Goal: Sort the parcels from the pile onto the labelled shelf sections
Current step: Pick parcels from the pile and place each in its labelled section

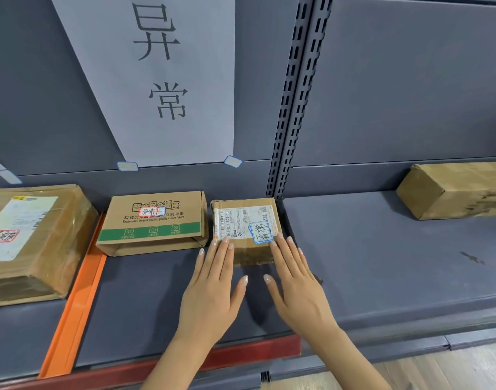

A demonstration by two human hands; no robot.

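Nearest me, I am resting left hand [213, 288] and right hand [297, 285] flat, each grip spread, fingertips touching the front edge of the small parcel [245, 229]. It is sitting just right of the green-striped box [154, 220], straight ahead, both hands equally near, long axis seemingly front-to-back.

Four cardboard parcels: one large taped parcel [35, 243], one printed box with a green band [154, 220], one small box with a shipping label [245, 229], one plain brown box [455, 190]. Two hands: left hand [210, 285], right hand [297, 285]. Two shelf bays: left bay [145, 291], right bay [382, 249]. One full paper sign [162, 80]. One orange divider [75, 305]. One slotted upright [294, 108].
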